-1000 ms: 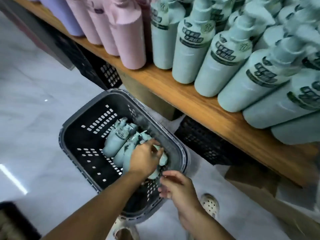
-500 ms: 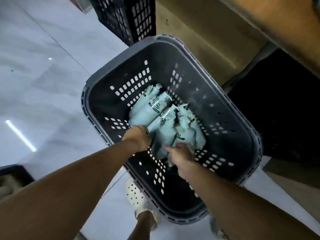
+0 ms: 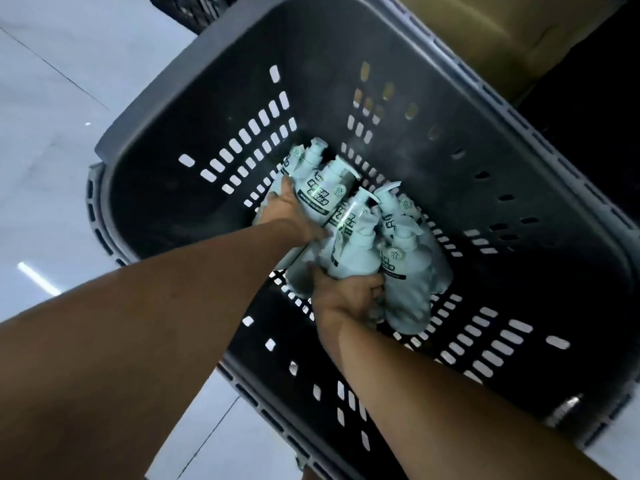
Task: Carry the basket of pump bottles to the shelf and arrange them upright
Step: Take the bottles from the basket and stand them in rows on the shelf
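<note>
A dark grey perforated basket (image 3: 194, 98) stands on the floor and fills most of the view. Several pale green pump bottles lie in a heap on its bottom. My left hand (image 3: 287, 211) grips one labelled bottle (image 3: 323, 192) at the left of the heap, its pump pointing away from me. My right hand (image 3: 346, 294) holds the base of another pale green bottle (image 3: 358, 252) in the middle. More bottles (image 3: 408, 282) lie just to the right of that hand.
Pale tiled floor (image 3: 59, 109) lies to the left of the basket. A tan wooden panel (image 3: 485, 26) and a dark space under the shelf are at the top right. A black crate (image 3: 180, 8) shows at the top edge.
The view has dropped from the shelf into the basket. Both hands have reached deeper among the bottles; my right hand came from the rim inside and took hold of a bottle.
</note>
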Demonstrator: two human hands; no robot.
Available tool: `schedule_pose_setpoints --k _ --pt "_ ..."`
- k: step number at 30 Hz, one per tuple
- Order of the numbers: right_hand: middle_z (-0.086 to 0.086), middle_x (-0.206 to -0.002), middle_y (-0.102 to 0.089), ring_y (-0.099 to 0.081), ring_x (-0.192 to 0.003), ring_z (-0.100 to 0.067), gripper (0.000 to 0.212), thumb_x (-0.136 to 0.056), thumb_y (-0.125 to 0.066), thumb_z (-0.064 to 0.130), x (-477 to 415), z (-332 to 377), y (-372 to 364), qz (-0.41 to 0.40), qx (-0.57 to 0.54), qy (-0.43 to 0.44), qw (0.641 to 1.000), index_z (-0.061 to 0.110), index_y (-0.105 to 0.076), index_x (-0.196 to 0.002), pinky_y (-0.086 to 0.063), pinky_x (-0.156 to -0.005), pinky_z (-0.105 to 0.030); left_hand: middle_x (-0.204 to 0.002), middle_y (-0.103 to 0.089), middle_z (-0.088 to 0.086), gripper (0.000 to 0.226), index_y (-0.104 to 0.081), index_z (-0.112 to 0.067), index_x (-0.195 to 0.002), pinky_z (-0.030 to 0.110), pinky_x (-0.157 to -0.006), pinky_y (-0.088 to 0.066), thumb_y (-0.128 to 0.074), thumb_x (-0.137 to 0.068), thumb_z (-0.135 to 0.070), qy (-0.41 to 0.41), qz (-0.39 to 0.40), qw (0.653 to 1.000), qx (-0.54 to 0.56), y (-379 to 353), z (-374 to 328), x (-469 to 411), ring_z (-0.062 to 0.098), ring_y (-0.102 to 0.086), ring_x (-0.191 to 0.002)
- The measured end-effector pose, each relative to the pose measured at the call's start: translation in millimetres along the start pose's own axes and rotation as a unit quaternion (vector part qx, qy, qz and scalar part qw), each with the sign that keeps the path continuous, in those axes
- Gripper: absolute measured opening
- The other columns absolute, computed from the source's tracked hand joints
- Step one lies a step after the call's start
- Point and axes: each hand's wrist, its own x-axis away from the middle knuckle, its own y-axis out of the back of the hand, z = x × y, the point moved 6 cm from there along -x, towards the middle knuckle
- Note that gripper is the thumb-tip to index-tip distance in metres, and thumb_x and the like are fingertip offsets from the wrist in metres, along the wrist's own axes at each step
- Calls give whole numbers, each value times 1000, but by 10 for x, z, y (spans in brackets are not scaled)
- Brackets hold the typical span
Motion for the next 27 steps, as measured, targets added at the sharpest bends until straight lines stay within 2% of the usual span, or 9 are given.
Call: schedule_pose_setpoints --k 3,6,9,13,18,21,22,25,27 --pt "-17 -148 -40 -35 -133 -44 124 -53 -84 71 -94 -27 -87 -32 -56 -12 998 10 -24 -142 -40 -101 -54 -145 -38 15 131 -4 -28 -153 41 -98 -48 -90 -56 -51 -16 -14 999 -42 -83 7 -129 32 -53 -121" --pt "-19 -144 -45 -38 -132 -47 116 -56 -84 66 -177 -111 -127 -43 -72 -16 996 8 -28 -139 -39 -102 -56 -120 -54 12 100 -32 -14 -132 39 -85 -50 -88 -58 -52 -42 -69 993 -83 -128 74 -161 31 -57 -110" --pt "-20 -136 -51 -45 -128 -48 107 -59 -82 61 -250 -130 -108 -37 -64 -22 997 7 -29 -135 -42 -102 -60 -111 -57 12 88 -37 -11 -121 34 -73 -45 -85 -60 -53 -62 -81 989 -109 -151 60 -160 31 -58 -102" --pt "-15 -124 -63 -60 -115 -40 98 -53 -88 52 -193 -67 37 -26 -100 19 995 9 -42 -129 -51 -94 -52 -115 -52 13 92 -34 -12 -123 41 -87 -51 -85 -58 -53 -75 -86 988 -106 -118 27 -42 34 -58 -104" --pt "-6 -115 -68 -66 -105 -27 94 -46 -93 46 13 60 451 -2 -212 86 973 18 -54 -127 -53 -90 -38 -116 -47 15 96 -37 -14 -119 42 -96 -46 -90 -47 -49 -57 -111 992 17 -62 41 272 34 -55 -105" --pt "15 -99 -69 -69 -92 -5 78 -47 -96 36 176 165 829 46 -271 134 952 28 -57 -114 -54 -84 -25 -114 -50 13 99 -40 -15 -122 38 -97 -43 -91 -44 -48 -25 -132 986 101 46 17 532 30 -51 -107" --pt "15 -98 -70 -69 -92 0 75 -47 -95 34 255 204 980 65 -288 152 943 28 -58 -112 -56 -86 -26 -111 -50 8 96 -41 -18 -119 35 -93 -42 -91 -43 -47 -22 -139 981 135 105 -6 662 25 -50 -103" --pt "11 -102 -74 -71 -94 -5 77 -44 -91 36 530 288 1471 116 -290 191 931 28 -59 -113 -60 -85 -39 -98 -45 -10 85 -38 -29 -104 30 -84 -40 -92 -40 -40 -43 -153 963 220 324 -128 1128 14 -45 -94" --pt "14 -101 -75 -72 -92 -4 73 -48 -91 30 711 374 1861 147 -291 225 918 32 -59 -113 -61 -79 -35 -97 -48 -17 83 -40 -32 -103 31 -85 -43 -93 -39 -38 -80 -160 951 254 534 -297 1476 13 -48 -99"
